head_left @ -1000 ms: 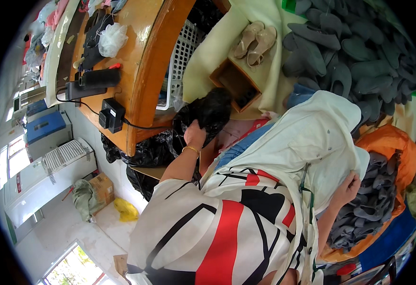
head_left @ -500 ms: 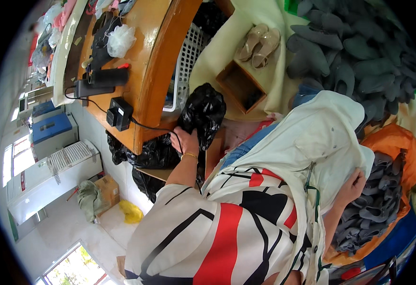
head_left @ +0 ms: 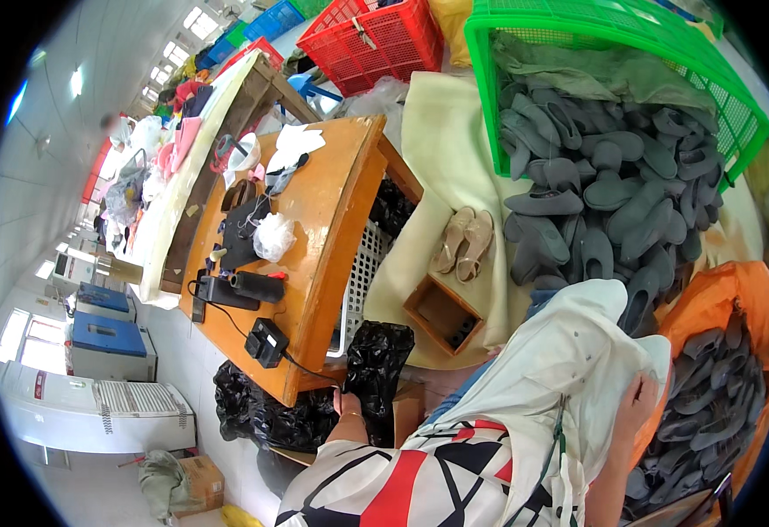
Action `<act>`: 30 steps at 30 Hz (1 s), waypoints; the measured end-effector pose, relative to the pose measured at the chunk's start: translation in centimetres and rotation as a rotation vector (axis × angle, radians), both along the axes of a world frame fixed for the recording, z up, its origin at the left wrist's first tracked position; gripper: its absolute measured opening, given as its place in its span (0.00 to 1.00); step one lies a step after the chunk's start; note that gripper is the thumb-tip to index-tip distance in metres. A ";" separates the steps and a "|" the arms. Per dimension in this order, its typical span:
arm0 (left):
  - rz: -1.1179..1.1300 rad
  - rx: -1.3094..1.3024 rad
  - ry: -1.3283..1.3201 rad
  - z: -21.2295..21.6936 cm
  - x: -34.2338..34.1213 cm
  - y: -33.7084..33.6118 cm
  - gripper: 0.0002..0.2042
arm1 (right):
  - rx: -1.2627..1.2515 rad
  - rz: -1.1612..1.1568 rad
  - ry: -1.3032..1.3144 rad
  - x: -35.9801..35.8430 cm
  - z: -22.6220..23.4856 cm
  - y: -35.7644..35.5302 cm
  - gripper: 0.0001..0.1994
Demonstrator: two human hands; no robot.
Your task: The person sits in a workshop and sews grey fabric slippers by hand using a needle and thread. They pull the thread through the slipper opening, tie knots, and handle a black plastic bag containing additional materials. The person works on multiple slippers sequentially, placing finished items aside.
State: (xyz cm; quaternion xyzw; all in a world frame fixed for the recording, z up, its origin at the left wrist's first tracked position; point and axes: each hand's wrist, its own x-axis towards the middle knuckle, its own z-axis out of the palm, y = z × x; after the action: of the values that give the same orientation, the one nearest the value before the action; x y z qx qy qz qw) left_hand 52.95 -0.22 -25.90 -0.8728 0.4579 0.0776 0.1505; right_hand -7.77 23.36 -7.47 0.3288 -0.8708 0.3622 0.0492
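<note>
My left hand is beside the wooden table's near corner, its fingers closed round a black cord. That cord runs up to a black adapter box on the table. A black plastic bag bulges right against the hand, partly hiding the fingertips. My right hand lies at the right edge of the white apron over my lap, fingers curled on the cloth. Beyond my knees a pair of beige sandals stands on pale sheeting, near a small open wooden box.
The wooden table carries a black cylinder and a crumpled clear bag. Grey shoe-shaped pieces spill from a green crate. More fill an orange sack at right. A red crate stands at the back.
The view has tilted up, bringing the green and red crates and more of the table into sight. My left hand stays by the cord and black bag; my right hand stays on the apron.
</note>
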 end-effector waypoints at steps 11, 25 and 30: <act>-0.179 0.015 0.523 7.6 -9.2 0.6 0.31 | -0.094 0.013 0.069 -0.6 -1.0 1.3 0.04; -0.915 1.099 -0.005 20.9 -17.2 -5.1 0.29 | -0.145 -0.004 -0.005 -0.8 -0.4 2.1 0.03; -0.642 0.848 0.595 25.6 -19.2 -9.1 0.25 | -0.139 -0.003 -0.015 -0.5 -0.1 1.8 0.04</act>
State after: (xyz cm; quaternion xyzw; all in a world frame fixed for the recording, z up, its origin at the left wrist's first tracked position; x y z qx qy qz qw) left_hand 33.78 -9.36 -0.25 -0.4960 0.6497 0.4446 0.3664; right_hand -8.23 25.18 -7.56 0.3204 -0.8445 0.4241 0.0660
